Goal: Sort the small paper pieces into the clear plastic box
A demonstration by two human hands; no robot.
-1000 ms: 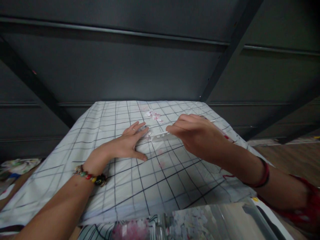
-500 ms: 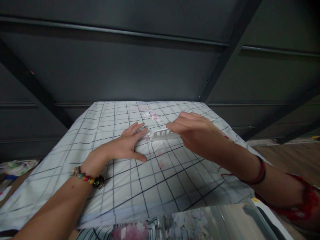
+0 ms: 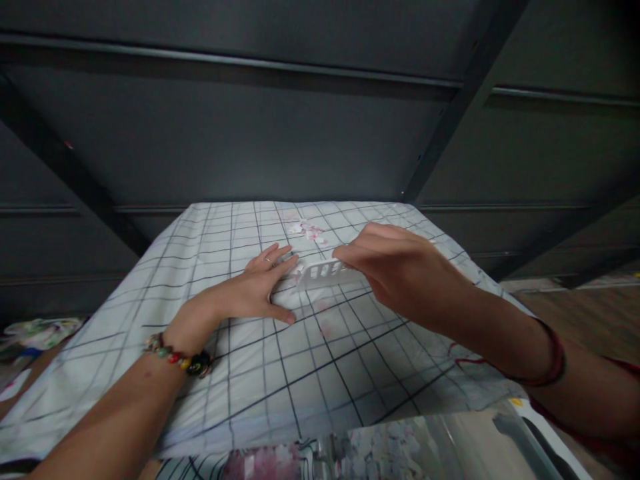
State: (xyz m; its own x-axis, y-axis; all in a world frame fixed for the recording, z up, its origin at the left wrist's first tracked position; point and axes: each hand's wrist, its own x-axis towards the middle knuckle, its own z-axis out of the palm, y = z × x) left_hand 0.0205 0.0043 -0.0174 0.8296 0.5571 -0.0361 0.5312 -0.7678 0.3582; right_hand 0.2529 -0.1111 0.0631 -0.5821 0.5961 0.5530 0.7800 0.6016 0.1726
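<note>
My right hand grips the top edge of a white plastic piece with a row of slots, which stands tilted on the cloth. Most of that piece's right part is covered by my fingers. To its left, my left hand rests on the checked cloth, fingers spread. Some small pale bits lie between its fingertips and the slotted piece, too blurred to name. Further back lies a little heap of white and pink scraps.
A dark panelled wall with metal ribs stands behind the cloth-covered table. At the near edge are clear plastic packs with pink and grey patterns. A red string lies by my right forearm. Bundled items sit low at the left.
The slotted piece has turned slightly, showing its slots more broadly, and its left end has shifted a little left. My right forearm has shifted slightly; my left hand stays almost in place.
</note>
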